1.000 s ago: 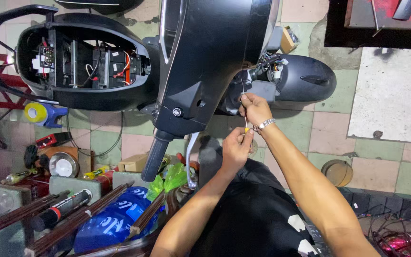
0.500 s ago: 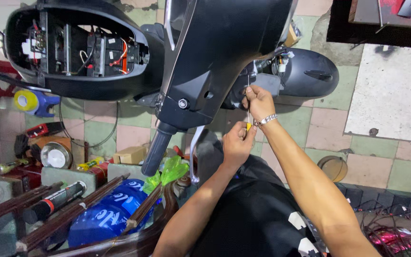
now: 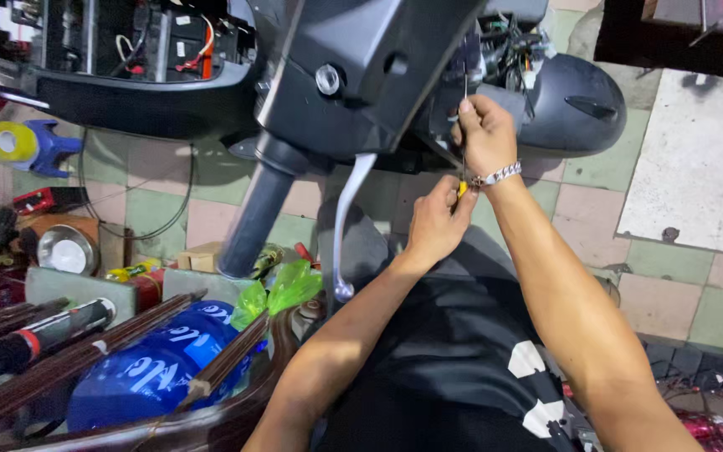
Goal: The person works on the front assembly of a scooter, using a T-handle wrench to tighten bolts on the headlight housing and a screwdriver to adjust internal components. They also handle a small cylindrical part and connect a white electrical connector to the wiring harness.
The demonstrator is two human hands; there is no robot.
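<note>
Right hand (image 3: 487, 138) higher, gripping screwdriver (image 3: 464, 125)

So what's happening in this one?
A person is working at the front of a dark scooter, beside its exposed wiring. The right hand pinches a thin metal tool shaft pointing up into the wiring; the left hand grips a yellow handle just below it.
</note>
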